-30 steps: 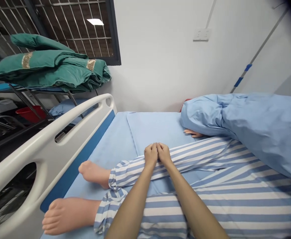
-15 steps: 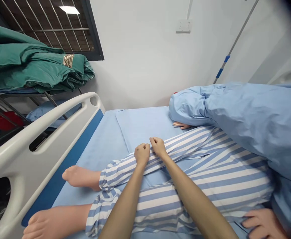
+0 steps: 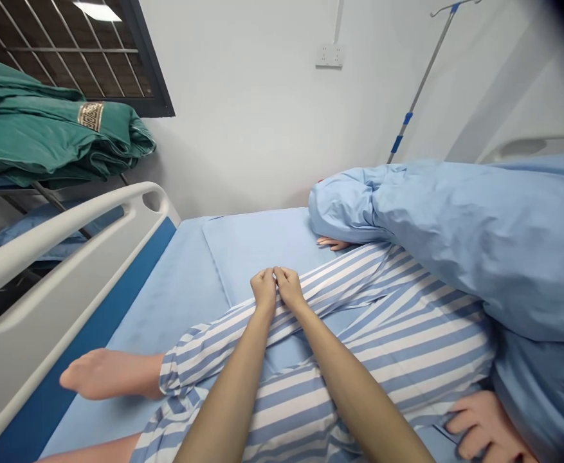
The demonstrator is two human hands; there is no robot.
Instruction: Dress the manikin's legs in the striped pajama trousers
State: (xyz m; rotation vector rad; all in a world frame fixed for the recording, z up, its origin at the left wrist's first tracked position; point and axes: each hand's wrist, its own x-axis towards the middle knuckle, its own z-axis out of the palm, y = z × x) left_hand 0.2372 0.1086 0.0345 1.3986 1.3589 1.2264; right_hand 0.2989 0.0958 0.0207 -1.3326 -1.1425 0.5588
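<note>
My left hand (image 3: pixel 264 287) is curled closed over the far leg of the striped trousers (image 3: pixel 344 280). Right beside it, my right hand (image 3: pixel 289 287) is also closed, its fingers meeting those of the left at the fingertips. Whether any cloth or small thing is pinched between them is hidden. The trousers are on a lying figure, seemingly a manikin, whose bare far foot (image 3: pixel 112 373) points left. Its upper body is covered by a light blue quilt (image 3: pixel 455 218). One of the figure's hands (image 3: pixel 489 427) shows at the lower right, another (image 3: pixel 334 243) under the quilt's far edge.
A white and blue bed end board (image 3: pixel 83 257) closes the left side. Green folded cloth (image 3: pixel 60 132) lies on a metal rack behind it. A drip pole (image 3: pixel 421 83) stands by the wall at the right, and a socket plate (image 3: pixel 330 56) is on the wall.
My hands have come together, closing the small gap between the fists. The view has shifted, so the bed and room appear farther left. The figure lies as before.
</note>
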